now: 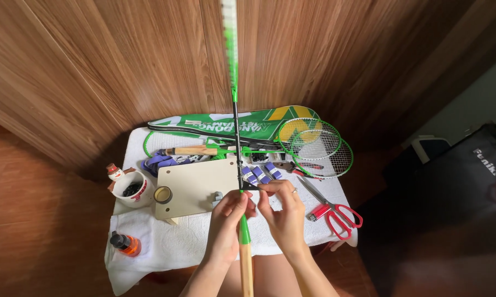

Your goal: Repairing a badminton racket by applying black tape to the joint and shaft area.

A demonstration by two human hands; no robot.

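On the small table (149, 247), draped in a white towel, we have our gear spread out against a wood-panelled wall. Largest is the green racket cover (204, 125) lying along the far edge, with two green-rimmed rackets (314, 147) overlapping at its right end. Nearer to us sits a pale wooden board (195, 187), a small round tin (162, 194) resting on its left corner. We hold a third racket (237, 159) upright over the board, its wooden handle running down toward us and its head blurred at the top. Our left hand (230, 217) is closed around the shaft just above the green collar, fingers clamped on it. Our right hand (281, 212) pinches the shaft just beside it, thumb and forefinger together on a small dark piece there. Red-handled scissors (336, 212) lie to the right, with a red lighter (318, 212) touching them. Left of the board stands a white cup (132, 190) of dark bits, and an orange bottle (126, 243) lies near the front corner. Purple grip rolls (262, 173) sit behind our hands.
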